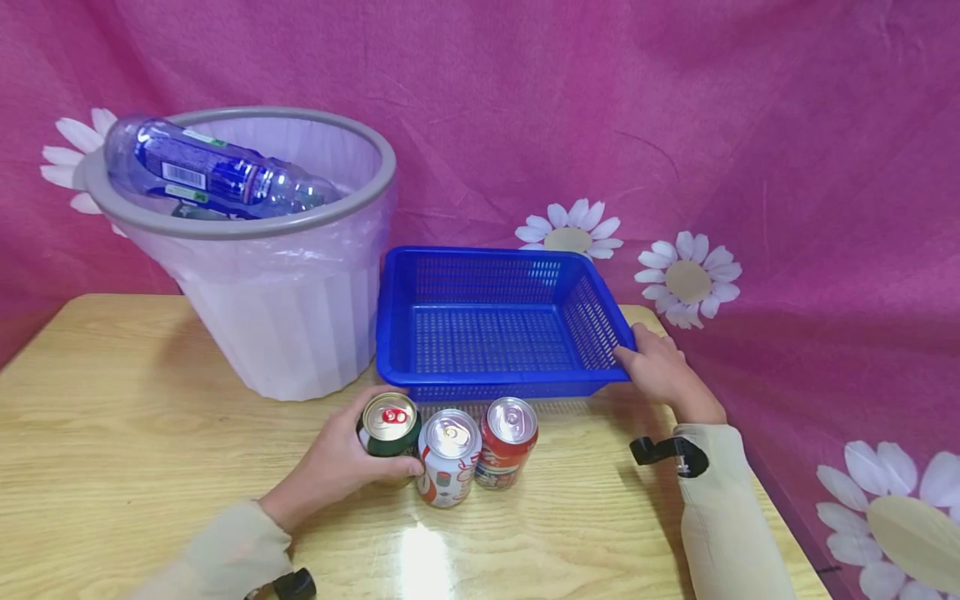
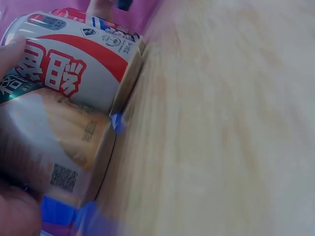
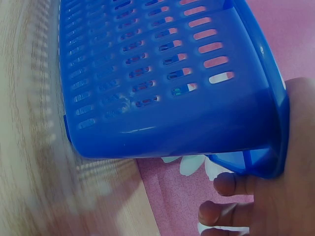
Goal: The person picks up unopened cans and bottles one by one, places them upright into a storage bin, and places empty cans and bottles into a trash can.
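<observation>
Green-and-tan cylindrical metal can (image 1: 390, 428) is grasped by the left hand's (image 1: 341, 448) fingers. Right hand (image 1: 663, 372) grips blue perforated plastic basket (image 1: 495, 378) at rim.

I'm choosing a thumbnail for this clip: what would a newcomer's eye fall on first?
Probably the tall pale bin on the left of the table, with a plastic bottle lying across its top. Next comes the bright blue basket beside it, its right end held by the right hand. Three cans stand before the basket, the left hand gripping the leftmost can.
</observation>
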`<action>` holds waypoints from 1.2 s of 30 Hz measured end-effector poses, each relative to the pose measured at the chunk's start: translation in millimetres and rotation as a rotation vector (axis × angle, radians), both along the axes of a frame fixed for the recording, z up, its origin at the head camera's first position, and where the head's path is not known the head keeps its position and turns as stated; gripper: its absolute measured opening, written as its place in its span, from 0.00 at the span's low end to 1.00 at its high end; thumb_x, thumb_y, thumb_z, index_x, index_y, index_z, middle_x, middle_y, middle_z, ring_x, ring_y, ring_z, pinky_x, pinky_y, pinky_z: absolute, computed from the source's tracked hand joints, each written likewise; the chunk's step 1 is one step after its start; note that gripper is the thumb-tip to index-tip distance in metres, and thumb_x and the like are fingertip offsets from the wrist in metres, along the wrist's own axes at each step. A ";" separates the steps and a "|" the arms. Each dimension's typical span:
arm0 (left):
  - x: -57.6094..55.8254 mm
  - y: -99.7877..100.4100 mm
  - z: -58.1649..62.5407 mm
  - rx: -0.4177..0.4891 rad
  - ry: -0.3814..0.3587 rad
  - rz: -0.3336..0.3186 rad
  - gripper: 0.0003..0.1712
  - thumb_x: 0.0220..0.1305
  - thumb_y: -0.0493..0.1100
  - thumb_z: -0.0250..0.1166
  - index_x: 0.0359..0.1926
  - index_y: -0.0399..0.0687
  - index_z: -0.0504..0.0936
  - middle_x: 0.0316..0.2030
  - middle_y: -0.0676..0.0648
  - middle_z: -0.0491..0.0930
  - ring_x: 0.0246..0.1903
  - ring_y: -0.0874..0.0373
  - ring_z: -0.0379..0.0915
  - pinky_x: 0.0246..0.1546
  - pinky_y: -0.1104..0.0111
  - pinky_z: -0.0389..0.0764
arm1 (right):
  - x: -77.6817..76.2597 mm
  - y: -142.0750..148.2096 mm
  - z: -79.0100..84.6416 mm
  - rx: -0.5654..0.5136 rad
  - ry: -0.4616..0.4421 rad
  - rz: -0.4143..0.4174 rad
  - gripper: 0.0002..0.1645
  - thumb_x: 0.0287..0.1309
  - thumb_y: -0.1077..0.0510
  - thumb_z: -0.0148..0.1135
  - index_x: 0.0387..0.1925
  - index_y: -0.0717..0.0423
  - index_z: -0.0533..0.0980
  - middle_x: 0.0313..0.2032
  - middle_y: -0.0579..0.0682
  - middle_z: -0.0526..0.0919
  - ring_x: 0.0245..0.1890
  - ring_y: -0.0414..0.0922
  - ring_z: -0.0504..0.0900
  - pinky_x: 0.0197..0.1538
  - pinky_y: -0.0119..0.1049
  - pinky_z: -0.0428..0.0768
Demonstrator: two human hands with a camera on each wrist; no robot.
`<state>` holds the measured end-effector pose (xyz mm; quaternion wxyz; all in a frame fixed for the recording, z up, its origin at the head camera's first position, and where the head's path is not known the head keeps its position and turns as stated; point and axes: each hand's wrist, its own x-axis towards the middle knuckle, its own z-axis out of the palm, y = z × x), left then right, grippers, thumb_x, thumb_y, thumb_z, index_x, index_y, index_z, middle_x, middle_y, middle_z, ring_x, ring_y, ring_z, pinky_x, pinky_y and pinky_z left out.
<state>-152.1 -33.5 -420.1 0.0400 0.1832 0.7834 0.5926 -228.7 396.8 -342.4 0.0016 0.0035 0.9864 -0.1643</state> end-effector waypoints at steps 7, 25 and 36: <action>0.0 4.0 -4.4 0.104 -0.033 -0.022 0.48 0.38 0.46 0.82 0.63 0.52 0.68 0.54 0.53 0.80 0.52 0.63 0.78 0.54 0.73 0.78 | -0.1 0.1 -0.7 0.003 0.010 0.005 0.21 0.69 0.45 0.41 0.45 0.59 0.67 0.37 0.59 0.75 0.46 0.57 0.69 0.44 0.51 0.66; -2.9 5.3 -11.6 0.117 0.065 -0.025 0.40 0.43 0.44 0.80 0.58 0.48 0.72 0.48 0.52 0.82 0.48 0.66 0.79 0.54 0.73 0.79 | 1.4 -0.6 0.2 -0.012 -0.019 -0.007 0.24 0.69 0.44 0.40 0.52 0.59 0.66 0.42 0.60 0.75 0.49 0.58 0.69 0.49 0.56 0.67; -1.4 5.6 -12.8 0.115 0.073 -0.017 0.38 0.44 0.43 0.79 0.57 0.56 0.72 0.49 0.52 0.82 0.48 0.66 0.78 0.54 0.73 0.79 | 1.0 -0.9 -0.4 -0.016 -0.020 -0.006 0.24 0.69 0.45 0.40 0.52 0.59 0.66 0.42 0.60 0.76 0.49 0.58 0.70 0.49 0.57 0.68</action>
